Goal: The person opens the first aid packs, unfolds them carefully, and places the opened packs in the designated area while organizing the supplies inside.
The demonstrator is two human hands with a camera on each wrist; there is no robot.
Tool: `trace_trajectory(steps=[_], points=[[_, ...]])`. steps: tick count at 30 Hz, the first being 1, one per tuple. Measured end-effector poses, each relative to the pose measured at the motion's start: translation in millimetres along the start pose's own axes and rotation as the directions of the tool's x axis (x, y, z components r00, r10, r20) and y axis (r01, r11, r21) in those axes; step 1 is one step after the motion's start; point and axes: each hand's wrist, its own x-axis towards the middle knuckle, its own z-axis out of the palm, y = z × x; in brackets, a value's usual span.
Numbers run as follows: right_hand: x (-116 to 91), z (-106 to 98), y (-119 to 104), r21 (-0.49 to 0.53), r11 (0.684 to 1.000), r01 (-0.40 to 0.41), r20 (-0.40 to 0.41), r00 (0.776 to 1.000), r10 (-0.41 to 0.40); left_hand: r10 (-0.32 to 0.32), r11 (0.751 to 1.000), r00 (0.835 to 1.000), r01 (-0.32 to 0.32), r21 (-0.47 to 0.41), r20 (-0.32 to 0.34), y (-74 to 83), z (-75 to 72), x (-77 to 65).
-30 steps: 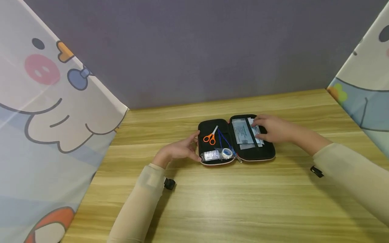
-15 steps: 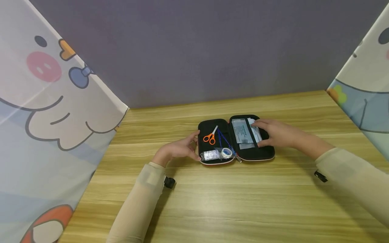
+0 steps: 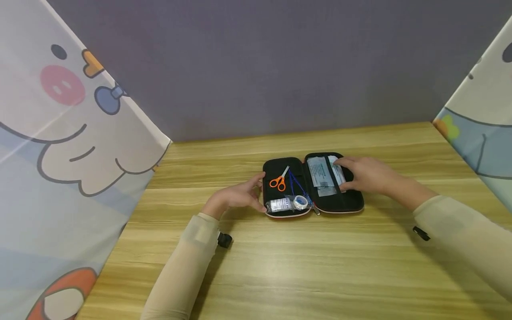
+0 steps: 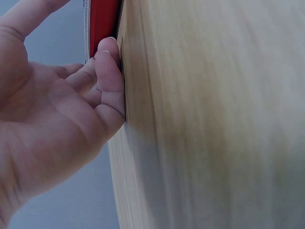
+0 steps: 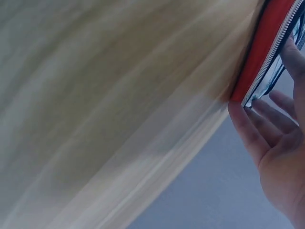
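Observation:
In the head view a black-lined zip case (image 3: 342, 205) lies spread on the table, its contents like a first-aid kit's. My left hand (image 3: 240, 195) holds its left edge, with the thumb at the near corner; the left wrist view shows curled fingers against the red side (image 4: 102, 28). My right hand (image 3: 372, 176) spans a white packet (image 3: 337, 170) between thumb and fingers, inside the right half. Beside it, clear-wrapped packets (image 3: 319, 171) lie under a black strap (image 3: 331, 172). The left half bears orange-handled scissors (image 3: 282, 177), blue tweezers-like arms (image 3: 291, 181), a wrapped bandage (image 3: 280, 205) and a tape roll (image 3: 300, 202).
The wood-grain table (image 3: 280, 266) runs back to a grey panel (image 3: 280, 66). Cartoon-printed cloths stand at the left (image 3: 108, 151) and right (image 3: 492, 146). A zipper pull (image 3: 317, 211) hangs at the case's near middle.
The right thumb has shifted slightly toward the case's near side. The white packet now lies closer along the strap, with less of it sticking out. The left hand keeps its place.

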Motion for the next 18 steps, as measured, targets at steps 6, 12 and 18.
trace_trajectory(steps=[6,12,18], points=[[-0.3,4.0,-0.3,-0.021,0.999,-0.038,-0.044,0.998,0.037,0.003,1.0,1.0,-0.003,-0.008,0.007,-1.5,2.5,0.3],[-1.8,5.7,0.0,-0.03,0.999,-0.029,-0.058,0.998,0.027,-0.002,1.0,1.0,0.002,-0.008,0.0,-1.0,3.9,0.4],[1.8,-4.4,1.1,0.036,0.999,0.03,0.007,1.0,-0.03,0.008,1.0,1.0,-0.008,-0.016,-0.001,1.2,1.7,-1.2]])
